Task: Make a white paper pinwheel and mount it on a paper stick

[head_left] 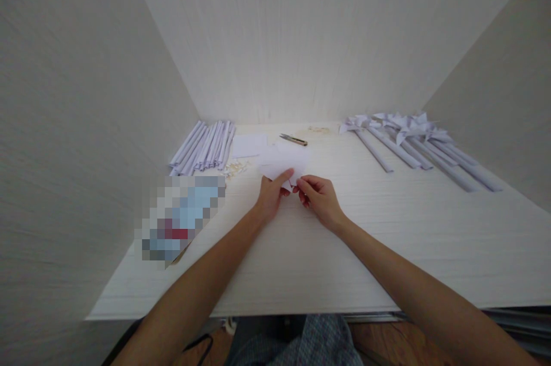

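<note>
So the left hand (270, 197) has its thumb pressed on top of a thin white paper sheet (282, 158) with its other fingers curled underneath, a proper hold. The right hand (319, 198) is bunched up at the sheet's near right corner, thumb and fingertips pinched together on the edge as far as I can make out. There's a thin dark reddish line right beside those fingertips, but it's too small to tell what it is. The sheet itself spreads out just beyond the fingers of both hands, over the pale wood-grain tabletop (387, 257). I'd call this step working that near edge by hand, and to me it calls for a firm left thumb while the right fingertips do the fine, light stuff without creasing the paper. Just past the fingers lie small snips with dark blades and tan handles (294, 139), with a flat stack of white square paper (249, 145) to their left. Further left of the fingers is a pile of rolled white paper tubes (204, 148), and well off to the right there's a bunch of white paper pinwheels on tubes (411, 151).
</note>
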A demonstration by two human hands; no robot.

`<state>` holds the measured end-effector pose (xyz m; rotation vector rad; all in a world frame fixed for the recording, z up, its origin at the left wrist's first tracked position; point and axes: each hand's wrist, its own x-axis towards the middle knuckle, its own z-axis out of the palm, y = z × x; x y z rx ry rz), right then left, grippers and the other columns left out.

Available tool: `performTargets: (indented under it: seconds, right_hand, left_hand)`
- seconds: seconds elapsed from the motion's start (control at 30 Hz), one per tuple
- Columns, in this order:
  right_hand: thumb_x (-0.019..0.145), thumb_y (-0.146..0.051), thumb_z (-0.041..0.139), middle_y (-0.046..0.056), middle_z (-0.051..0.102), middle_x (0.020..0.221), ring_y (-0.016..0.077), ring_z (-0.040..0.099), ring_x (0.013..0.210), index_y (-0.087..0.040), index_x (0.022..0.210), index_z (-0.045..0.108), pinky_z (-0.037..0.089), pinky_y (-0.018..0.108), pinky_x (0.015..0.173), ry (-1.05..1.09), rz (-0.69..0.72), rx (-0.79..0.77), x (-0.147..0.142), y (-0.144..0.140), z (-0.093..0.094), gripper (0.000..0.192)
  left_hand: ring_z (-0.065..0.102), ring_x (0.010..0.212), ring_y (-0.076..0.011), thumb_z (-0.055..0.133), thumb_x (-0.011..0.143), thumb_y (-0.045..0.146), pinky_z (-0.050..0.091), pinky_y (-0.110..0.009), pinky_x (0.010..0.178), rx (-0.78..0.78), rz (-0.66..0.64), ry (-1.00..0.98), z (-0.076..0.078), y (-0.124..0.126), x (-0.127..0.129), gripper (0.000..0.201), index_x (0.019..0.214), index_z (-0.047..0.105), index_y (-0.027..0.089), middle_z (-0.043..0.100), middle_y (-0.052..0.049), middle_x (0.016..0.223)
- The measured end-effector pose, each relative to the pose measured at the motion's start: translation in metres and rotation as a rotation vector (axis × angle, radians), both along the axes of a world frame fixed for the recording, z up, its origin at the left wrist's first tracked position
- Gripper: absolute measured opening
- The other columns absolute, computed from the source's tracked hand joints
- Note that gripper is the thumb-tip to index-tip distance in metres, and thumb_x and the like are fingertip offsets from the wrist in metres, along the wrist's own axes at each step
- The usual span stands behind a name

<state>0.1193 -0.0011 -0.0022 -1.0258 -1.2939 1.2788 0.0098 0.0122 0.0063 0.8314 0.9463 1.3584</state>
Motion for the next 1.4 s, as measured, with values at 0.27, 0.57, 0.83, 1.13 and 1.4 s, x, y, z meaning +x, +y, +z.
performTargets:
  seconds: [0.27,0.57,0.83,1.13,1.4]
  right_hand:
    - [0.066,-0.036,0.058,-0.004,0.048,0.043,0.0061,0.039,0.036,-0.016,0.055,0.057,0.029,0.021,0.036,0.027,0.026,-0.074,0.0014,0.0019,-0.0005,0.023]
    - [0.06,-0.031,0.063,-0.006,0.048,0.041,0.0054,0.039,0.035,-0.016,0.056,0.056,0.029,0.02,0.036,0.049,0.062,-0.1,0.0006,0.0023,0.0009,0.017]
    - [0.056,-0.029,0.066,-0.007,0.048,0.042,0.0055,0.04,0.035,-0.017,0.063,0.055,0.028,0.02,0.035,0.048,0.052,-0.103,0.001,0.0013,-0.0005,0.017]
    - [0.058,-0.029,0.065,-0.008,0.047,0.041,0.0054,0.039,0.033,-0.018,0.063,0.054,0.025,0.02,0.034,0.023,0.034,-0.073,0.0012,0.001,-0.0002,0.016]
    - [0.065,-0.038,0.06,-0.006,0.047,0.042,0.0057,0.038,0.033,-0.016,0.059,0.055,0.026,0.02,0.034,0.009,0.04,-0.113,0.0017,0.0001,0.0041,0.022]
  left_hand:
    - [0.048,0.045,-0.0083,0.069,0.052,0.027,0.032,-0.02,0.04,-0.017,0.096,0.025,-0.0023,0.0017,0.0,0.022,0.065,0.056,0.015,0.056,0.003,0.054]
    - [0.049,0.046,-0.0086,0.069,0.051,0.025,0.033,-0.021,0.04,-0.013,0.133,-0.009,-0.002,0.0021,-0.0002,0.024,0.069,0.056,0.016,0.056,0.004,0.057]
    - [0.045,0.046,-0.0072,0.068,0.051,0.025,0.032,-0.02,0.041,-0.02,0.153,-0.026,-0.0013,0.002,0.0003,0.022,0.064,0.053,0.016,0.052,0.004,0.053]
    - [0.046,0.048,-0.0069,0.069,0.05,0.021,0.033,-0.02,0.043,-0.02,0.157,-0.068,0.0007,0.0012,0.0009,0.023,0.068,0.055,0.016,0.055,0.005,0.058]
    - [0.046,0.044,-0.0072,0.069,0.051,0.022,0.031,-0.02,0.04,-0.012,0.134,-0.053,0.0015,0.0007,0.0009,0.021,0.064,0.054,0.016,0.053,0.006,0.052]
